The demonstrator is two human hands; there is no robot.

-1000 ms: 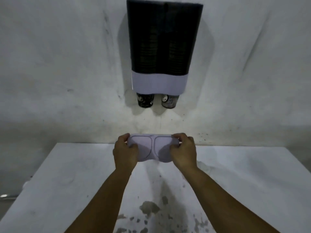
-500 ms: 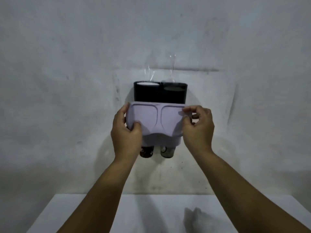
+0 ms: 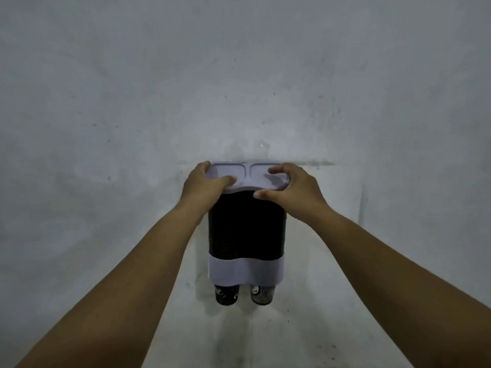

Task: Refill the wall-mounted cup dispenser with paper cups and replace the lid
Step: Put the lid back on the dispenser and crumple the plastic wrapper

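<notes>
The dark cup dispenser (image 3: 245, 229) hangs on the wall with a pale lilac band (image 3: 245, 270) near its bottom. Two dark paper cups (image 3: 227, 294) poke out below it, side by side. A pale lilac lid (image 3: 248, 175) with two recessed panels sits on top of the dispenser. My left hand (image 3: 203, 183) grips the lid's left end, thumb on top. My right hand (image 3: 291, 188) holds its right end, fingers on top and thumb under the front edge.
A rough grey-white wall (image 3: 239, 75) fills the view around the dispenser. A thin horizontal line (image 3: 313, 163) runs along the wall at lid height. Clear tape or plastic (image 3: 261, 147) shows just above the lid.
Both hands lifted the lid from table height up past the dispenser's front and set it onto the top. The open tube tops seen before are now covered.
</notes>
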